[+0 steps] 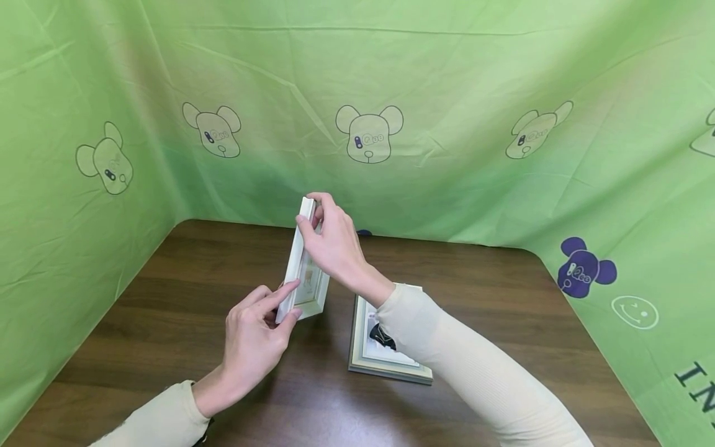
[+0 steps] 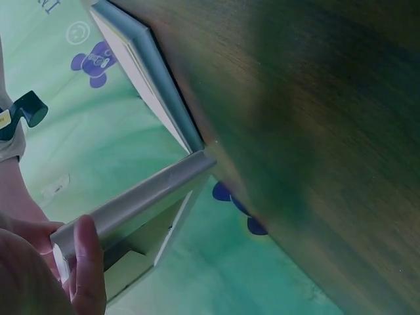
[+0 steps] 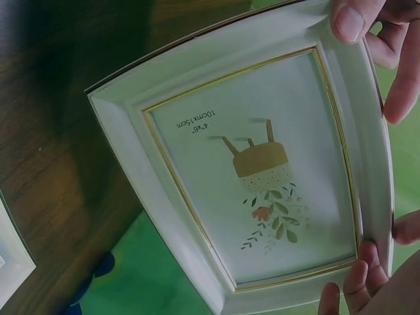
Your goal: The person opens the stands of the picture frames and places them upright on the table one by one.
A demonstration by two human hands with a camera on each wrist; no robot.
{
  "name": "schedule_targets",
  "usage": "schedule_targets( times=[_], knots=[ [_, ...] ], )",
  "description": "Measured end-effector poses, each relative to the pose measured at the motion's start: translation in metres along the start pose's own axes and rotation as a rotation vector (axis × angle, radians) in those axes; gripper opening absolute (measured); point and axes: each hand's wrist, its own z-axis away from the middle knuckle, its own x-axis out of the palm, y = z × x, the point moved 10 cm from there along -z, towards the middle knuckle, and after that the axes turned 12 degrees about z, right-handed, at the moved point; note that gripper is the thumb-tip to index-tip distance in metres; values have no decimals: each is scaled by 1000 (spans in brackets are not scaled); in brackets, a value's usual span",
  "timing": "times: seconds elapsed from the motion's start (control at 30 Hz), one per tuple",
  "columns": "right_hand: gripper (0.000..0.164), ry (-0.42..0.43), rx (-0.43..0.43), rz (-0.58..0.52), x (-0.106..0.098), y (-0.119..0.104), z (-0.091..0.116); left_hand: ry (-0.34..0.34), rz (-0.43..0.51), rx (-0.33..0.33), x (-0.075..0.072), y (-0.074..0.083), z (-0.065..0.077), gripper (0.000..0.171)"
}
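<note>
Head view high, forward-down; wrist views close; all share frame (image 1: pixel 304 273).

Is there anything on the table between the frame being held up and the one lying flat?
No. In the head view, only bare wooden table separates the held frame from the flat frame.

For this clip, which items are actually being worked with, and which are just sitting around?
In use:
- small white picture frame, held upright above the table
- left hand, gripping its lower corner
- right hand, gripping its upper end

Lying about:
- second picture frame, flat on the wooden table
- green bear-print cloth behind
</note>
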Motion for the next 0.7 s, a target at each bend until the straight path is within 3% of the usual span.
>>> schedule_targets(
  times=[0.7],
  knots=[
    [34,61,24,-78,-6,3,6,-73,-63,131,13,15,1,36]
  ],
)
